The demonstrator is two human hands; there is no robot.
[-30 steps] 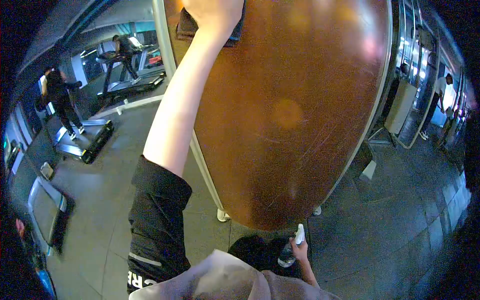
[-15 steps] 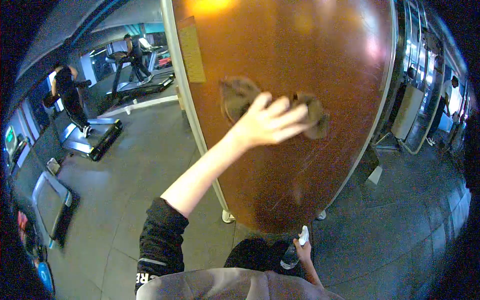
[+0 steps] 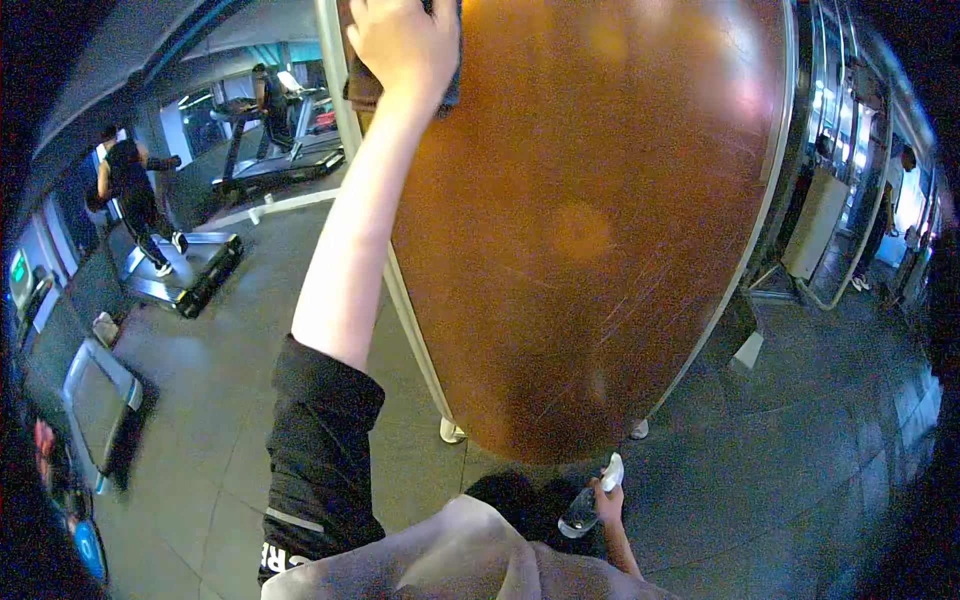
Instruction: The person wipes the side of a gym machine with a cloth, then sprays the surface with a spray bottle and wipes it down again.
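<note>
A large reddish-brown glossy board (image 3: 580,230) in a light metal frame stands before me. My left hand (image 3: 405,50) is at its upper left, pressing a dark cloth (image 3: 448,90) against the surface; the fingertips run to the top edge of the view. The cloth covers part of the board's left edge. Low down, below the board's bottom edge, my right hand (image 3: 608,500) grips a clear spray bottle (image 3: 578,515) by its neck, just under the white spray head (image 3: 612,472).
People are on treadmills (image 3: 185,270) at the left, beside a blue-grey metal frame (image 3: 100,400). Exercise equipment with a pale pad (image 3: 818,225) stands at the right, near another person (image 3: 885,215). Dark floor tiles (image 3: 740,480) surround the board.
My left hand has moved up and left with the cloth, from the board's middle to its upper left edge. My right hand and the bottle have barely moved.
</note>
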